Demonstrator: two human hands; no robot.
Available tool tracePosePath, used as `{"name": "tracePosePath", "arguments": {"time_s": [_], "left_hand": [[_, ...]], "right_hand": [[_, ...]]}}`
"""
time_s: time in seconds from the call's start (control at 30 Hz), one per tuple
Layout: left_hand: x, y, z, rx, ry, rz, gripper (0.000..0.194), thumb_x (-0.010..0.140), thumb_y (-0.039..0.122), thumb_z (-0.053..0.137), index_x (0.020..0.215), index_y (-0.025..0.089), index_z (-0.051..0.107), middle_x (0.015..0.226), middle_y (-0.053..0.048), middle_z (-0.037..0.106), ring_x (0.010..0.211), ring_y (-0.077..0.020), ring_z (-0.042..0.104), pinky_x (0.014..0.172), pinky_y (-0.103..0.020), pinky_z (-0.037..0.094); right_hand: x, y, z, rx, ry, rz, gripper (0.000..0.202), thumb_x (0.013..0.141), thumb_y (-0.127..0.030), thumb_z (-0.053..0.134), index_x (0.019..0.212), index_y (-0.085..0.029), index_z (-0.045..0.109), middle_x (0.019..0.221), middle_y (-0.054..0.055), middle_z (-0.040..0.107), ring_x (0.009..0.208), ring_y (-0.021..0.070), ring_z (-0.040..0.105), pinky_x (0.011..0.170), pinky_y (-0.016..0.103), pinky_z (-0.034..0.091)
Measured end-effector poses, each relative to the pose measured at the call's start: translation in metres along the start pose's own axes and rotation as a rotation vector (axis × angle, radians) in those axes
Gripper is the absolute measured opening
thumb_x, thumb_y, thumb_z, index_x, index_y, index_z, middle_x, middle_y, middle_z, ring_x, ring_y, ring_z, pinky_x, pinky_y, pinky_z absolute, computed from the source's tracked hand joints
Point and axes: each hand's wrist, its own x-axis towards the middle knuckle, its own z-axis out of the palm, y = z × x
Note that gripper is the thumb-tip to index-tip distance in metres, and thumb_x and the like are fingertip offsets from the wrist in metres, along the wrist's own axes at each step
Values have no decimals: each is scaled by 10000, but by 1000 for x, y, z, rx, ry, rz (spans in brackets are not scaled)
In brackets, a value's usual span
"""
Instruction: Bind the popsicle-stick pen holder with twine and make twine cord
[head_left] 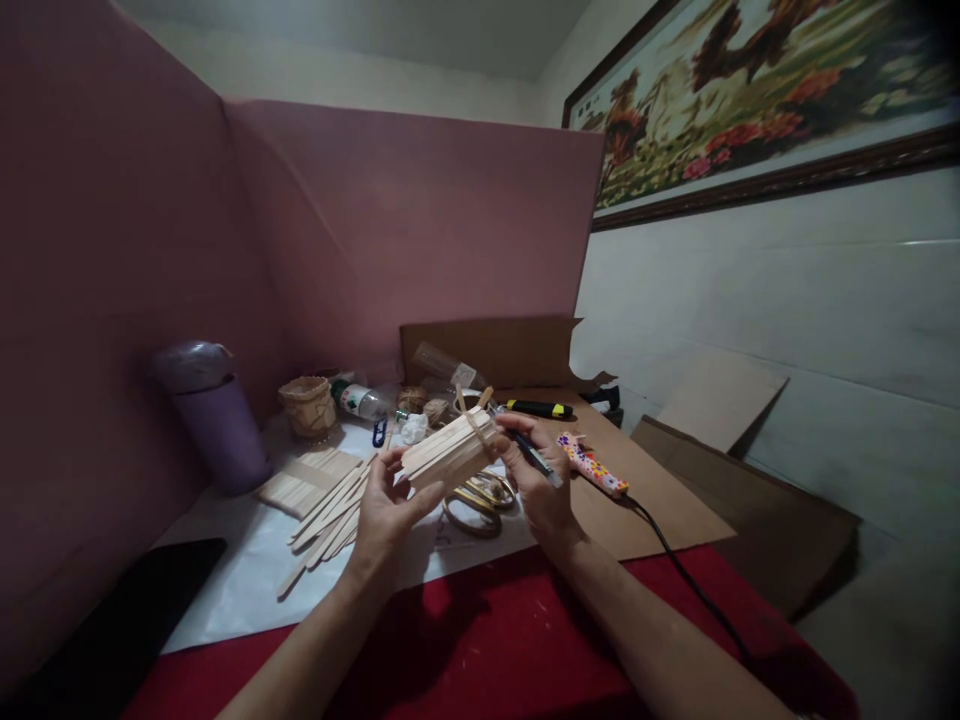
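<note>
The bundle of wooden sticks lies between both hands, its tie near the right fingertips. Left hand: fingers clamped on the near end; maintain even, light pressure so that the sticks stay aligned. Right hand: fingers closed around a pen-like tool, fingertips at the tied end; keep the tool clear of the tie. Loose sticks lie beside the left fingers; scissors, below and between the hands; glue gun, beyond the right fingers.

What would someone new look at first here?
Probably the big, bright framed picture high on the wall at the right. Next might come the pale bundle of wooden sticks between the left hand and the right hand, then the spotty glue gun on the brown cardboard to the right of them.
</note>
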Motion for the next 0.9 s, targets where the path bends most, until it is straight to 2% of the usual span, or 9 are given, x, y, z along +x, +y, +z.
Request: {"name": "tracePosePath", "arguments": {"time_s": [0.07, 0.17, 0.43, 0.53, 0.67, 0.8, 0.9], "left_hand": [[0, 0, 1, 28, -17, 21, 562, 544, 193, 814, 1016, 217, 510, 1008, -5, 575, 830, -139, 603, 714, -254, 500], [-2, 4, 4, 58, -6, 12, 576, 520, 208, 823, 1015, 210, 530, 996, -11, 585, 812, -149, 610, 694, -257, 502], [-6, 10, 5, 108, -70, -11, 599, 562, 274, 805, 1085, 184, 527, 944, -54, 646, 870, -209, 622, 719, -298, 506], [-5, 9, 5, 141, -94, 14, 576, 574, 268, 800, 1074, 180, 529, 965, -57, 642, 907, -220, 618, 761, -310, 503], [-4, 4, 5, 185, -151, 120, 550, 625, 250, 772, 1106, 200, 512, 1045, -56, 609, 956, -206, 600, 822, -300, 486], [-7, 0, 1, 261, -178, 203, 622, 649, 231, 756, 1196, 247, 462, 1195, -63, 545, 1091, -219, 544, 939, -324, 421], [-8, 3, -4, 403, -166, 222, 718, 615, 246, 779, 1251, 249, 445, 1260, -86, 514, 1191, -260, 472, 1014, -372, 346]], "right_hand": [[1, 1, 1, 124, -7, 91, 206, 756, -278, 664, 949, -216, 626, 780, -16, 585, 513, 60, 459, 449, 192, 363], [3, 1, 1, 217, 7, 149, 207, 745, -265, 668, 938, -215, 611, 728, -40, 552, 433, 33, 396, 379, 171, 305], [6, -9, 0, 221, 8, 148, 202, 727, -288, 682, 891, -213, 589, 680, -52, 535, 457, 48, 413, 401, 174, 331], [5, -12, 0, 240, -11, 159, 203, 726, -302, 681, 880, -212, 585, 671, -56, 524, 422, 41, 361, 374, 175, 292], [5, -13, 0, 302, -10, 194, 240, 698, -297, 703, 881, -216, 570, 684, -60, 511, 395, 23, 292, 343, 164, 223], [7, -13, 0, 322, -39, 180, 216, 698, -278, 703, 848, -207, 566, 618, -68, 471, 416, 41, 355, 369, 171, 263], [6, -14, -2, 291, -70, 140, 179, 720, -255, 686, 848, -209, 570, 625, -59, 487, 458, 55, 391, 411, 182, 310]]}}
